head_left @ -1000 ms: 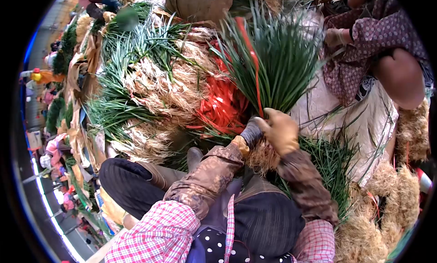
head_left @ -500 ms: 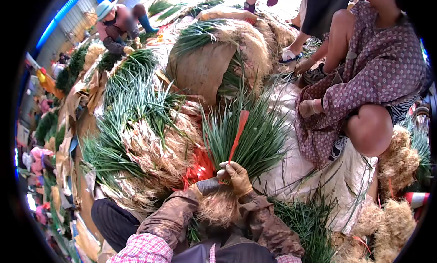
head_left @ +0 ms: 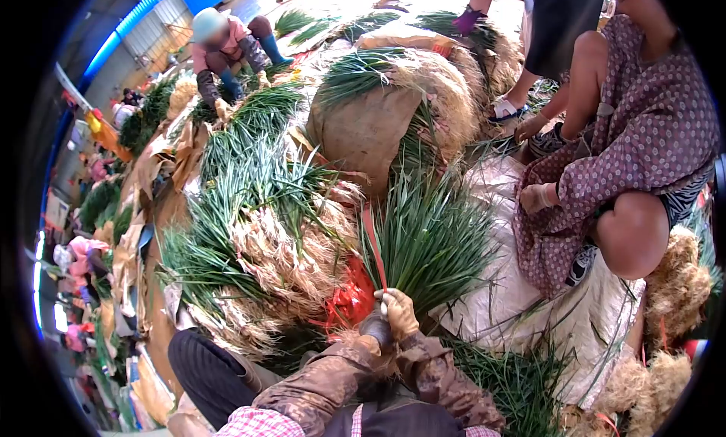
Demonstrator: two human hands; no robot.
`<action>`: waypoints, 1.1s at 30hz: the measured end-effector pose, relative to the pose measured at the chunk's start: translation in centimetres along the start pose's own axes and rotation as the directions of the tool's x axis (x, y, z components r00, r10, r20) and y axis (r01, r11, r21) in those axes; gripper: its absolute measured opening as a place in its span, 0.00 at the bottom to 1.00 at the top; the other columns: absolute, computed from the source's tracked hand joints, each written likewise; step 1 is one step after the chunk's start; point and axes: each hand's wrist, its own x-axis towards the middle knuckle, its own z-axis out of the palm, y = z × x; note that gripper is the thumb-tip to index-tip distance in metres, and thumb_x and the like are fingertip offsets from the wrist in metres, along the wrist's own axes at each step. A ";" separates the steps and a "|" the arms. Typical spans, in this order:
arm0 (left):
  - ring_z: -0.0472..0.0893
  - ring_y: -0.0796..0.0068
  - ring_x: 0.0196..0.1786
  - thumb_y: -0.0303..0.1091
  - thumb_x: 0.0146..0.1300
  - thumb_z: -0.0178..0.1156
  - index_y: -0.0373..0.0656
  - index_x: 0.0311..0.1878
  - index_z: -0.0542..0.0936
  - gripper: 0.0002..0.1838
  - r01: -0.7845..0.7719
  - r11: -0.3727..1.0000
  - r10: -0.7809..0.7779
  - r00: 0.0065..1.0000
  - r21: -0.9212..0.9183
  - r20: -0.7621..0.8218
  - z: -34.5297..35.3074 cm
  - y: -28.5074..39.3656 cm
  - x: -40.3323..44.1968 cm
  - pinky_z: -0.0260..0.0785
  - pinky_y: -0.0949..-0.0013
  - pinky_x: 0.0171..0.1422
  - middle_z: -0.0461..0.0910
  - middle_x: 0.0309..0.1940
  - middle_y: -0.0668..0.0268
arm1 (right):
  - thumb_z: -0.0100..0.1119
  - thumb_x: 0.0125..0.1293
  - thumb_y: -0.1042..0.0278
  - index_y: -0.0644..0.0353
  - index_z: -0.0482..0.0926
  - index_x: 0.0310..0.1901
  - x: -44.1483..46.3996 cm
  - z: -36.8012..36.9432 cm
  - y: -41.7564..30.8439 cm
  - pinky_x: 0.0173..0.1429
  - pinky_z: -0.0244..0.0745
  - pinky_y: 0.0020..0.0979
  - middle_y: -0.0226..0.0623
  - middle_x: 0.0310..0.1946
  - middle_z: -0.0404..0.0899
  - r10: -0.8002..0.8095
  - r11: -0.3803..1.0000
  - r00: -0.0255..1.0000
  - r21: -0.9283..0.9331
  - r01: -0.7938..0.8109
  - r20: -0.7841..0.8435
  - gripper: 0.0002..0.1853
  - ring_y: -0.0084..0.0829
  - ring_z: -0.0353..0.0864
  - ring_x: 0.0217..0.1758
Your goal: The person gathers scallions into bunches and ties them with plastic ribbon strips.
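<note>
In front of me stands a bunch of green onions (head_left: pixel 432 239), leaves pointing away and roots toward my lap. My left hand (head_left: pixel 376 332), in a greyish worn glove, is closed around the stems at its base. My right hand (head_left: pixel 401 313), in a tan glove, pinches a red plastic strip (head_left: pixel 373 244) at the bunch's neck. The strip's free end sticks up along the leaves. My forearms and hands mostly hide the roots. Just left of the hands lies a tangle of red plastic strips (head_left: pixel 351 295).
A heap of loose green onions (head_left: pixel 268 217) lies to the left. A large bundle under brown sacking (head_left: pixel 363 130) stands ahead. At the right a person in a patterned smock (head_left: pixel 616 127) squats on a white sheet (head_left: pixel 529 346); another person (head_left: pixel 227 51) works far left.
The view has shifted, so the scene sits farther right and lower. The red strip has swung leftward and looks more upright. My left hand has turned and moved closer beneath the right.
</note>
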 end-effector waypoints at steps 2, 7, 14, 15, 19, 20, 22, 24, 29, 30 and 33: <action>0.79 0.74 0.37 0.36 0.63 0.51 0.42 0.41 0.78 0.10 0.061 0.995 -0.065 0.996 -0.075 -0.057 1.7 -1.1 -0.3 0.70 0.71 0.37 0.79 0.33 0.65 | 0.47 0.68 0.73 0.65 0.80 0.39 -1.7 0.1 0.3 0.23 0.58 0.19 0.22 0.18 0.68 0.055 0.998 0.996 -0.007 -0.055 -0.071 0.10 0.14 0.62 0.18; 0.80 0.76 0.31 0.41 0.61 0.55 0.46 0.37 0.81 0.11 0.107 0.981 -0.133 0.978 -0.163 -0.159 5.7 -2.8 0.1 0.70 0.71 0.31 0.79 0.28 0.67 | 0.47 0.66 0.75 0.68 0.80 0.38 -4.3 -0.7 0.6 0.23 0.57 0.18 0.21 0.17 0.67 0.015 0.999 0.997 -0.042 -0.018 -0.073 0.10 0.13 0.60 0.18; 0.80 0.77 0.32 0.40 0.61 0.56 0.46 0.39 0.81 0.10 0.158 0.972 -0.130 0.978 -0.173 0.163 2.9 -0.6 -2.1 0.71 0.71 0.32 0.80 0.30 0.66 | 0.49 0.65 0.76 0.65 0.81 0.37 -6.7 -2.2 1.2 0.24 0.52 0.17 0.19 0.19 0.68 -0.190 0.953 0.981 -0.233 0.195 0.044 0.09 0.11 0.59 0.20; 0.80 0.77 0.32 0.40 0.61 0.56 0.46 0.40 0.81 0.10 0.162 0.973 -0.128 0.971 -0.162 0.204 2.7 -0.4 -2.4 0.71 0.71 0.32 0.80 0.30 0.66 | 0.49 0.65 0.76 0.65 0.81 0.37 -7.1 -2.3 0.8 0.24 0.52 0.17 0.19 0.19 0.68 -0.202 0.945 0.978 -0.250 0.210 0.058 0.09 0.11 0.59 0.20; 0.80 0.77 0.32 0.39 0.61 0.56 0.46 0.41 0.80 0.10 0.167 0.982 -0.128 0.935 -0.092 0.330 1.2 -0.3 -3.1 0.71 0.71 0.33 0.81 0.32 0.66 | 0.49 0.65 0.76 0.65 0.81 0.37 -8.7 -1.8 0.0 0.25 0.52 0.17 0.20 0.19 0.67 -0.102 0.979 0.995 -0.183 0.096 -0.021 0.09 0.12 0.58 0.20; 0.80 0.77 0.33 0.39 0.61 0.56 0.46 0.41 0.80 0.10 0.166 0.983 -0.130 0.925 -0.074 0.357 0.9 -0.2 -3.2 0.72 0.71 0.33 0.81 0.32 0.65 | 0.49 0.65 0.76 0.65 0.81 0.37 -9.0 -1.8 -0.3 0.25 0.52 0.17 0.20 0.19 0.67 -0.104 0.977 0.994 -0.192 0.098 -0.025 0.09 0.12 0.58 0.20; 0.80 0.77 0.33 0.39 0.61 0.57 0.45 0.42 0.80 0.10 0.163 0.986 -0.135 0.902 -0.033 0.410 0.3 -0.1 -3.3 0.72 0.71 0.33 0.81 0.33 0.65 | 0.49 0.66 0.75 0.65 0.81 0.38 -9.6 -1.9 -0.6 0.25 0.54 0.18 0.21 0.19 0.67 -0.117 0.974 0.993 -0.197 0.115 0.002 0.09 0.12 0.59 0.21; 0.80 0.77 0.33 0.38 0.61 0.57 0.45 0.43 0.80 0.11 0.153 0.988 -0.137 0.876 0.001 0.463 -0.4 0.1 -3.3 0.72 0.71 0.34 0.81 0.34 0.65 | 0.49 0.66 0.74 0.65 0.80 0.38 -10.4 -1.8 -1.2 0.26 0.56 0.18 0.21 0.19 0.68 -0.120 0.971 0.993 -0.209 0.120 0.013 0.09 0.13 0.60 0.21; 0.81 0.77 0.34 0.37 0.62 0.58 0.45 0.44 0.80 0.11 0.128 0.987 -0.160 0.782 0.096 0.603 -2.9 1.3 -2.9 0.73 0.71 0.34 0.82 0.35 0.64 | 0.49 0.67 0.73 0.65 0.79 0.41 -11.1 -1.4 -0.7 0.29 0.61 0.20 0.22 0.21 0.70 -0.136 0.953 0.991 -0.269 0.136 0.019 0.09 0.14 0.64 0.24; 0.81 0.77 0.34 0.37 0.62 0.58 0.45 0.45 0.80 0.11 0.125 0.985 -0.171 0.750 0.118 0.639 -3.7 1.9 -2.3 0.73 0.71 0.35 0.82 0.36 0.64 | 0.50 0.68 0.73 0.65 0.79 0.41 -10.8 -1.5 -0.3 0.30 0.62 0.20 0.23 0.22 0.71 -0.156 0.947 0.987 -0.280 0.159 0.032 0.09 0.15 0.65 0.24; 0.81 0.77 0.34 0.37 0.62 0.58 0.45 0.46 0.80 0.11 0.165 0.982 -0.183 0.664 0.096 0.725 -6.9 3.9 -0.9 0.73 0.71 0.35 0.83 0.37 0.64 | 0.53 0.68 0.69 0.64 0.75 0.51 -9.9 -2.3 -0.3 0.37 0.68 0.20 0.27 0.29 0.76 -0.132 0.956 0.989 -0.256 0.143 0.061 0.13 0.17 0.71 0.31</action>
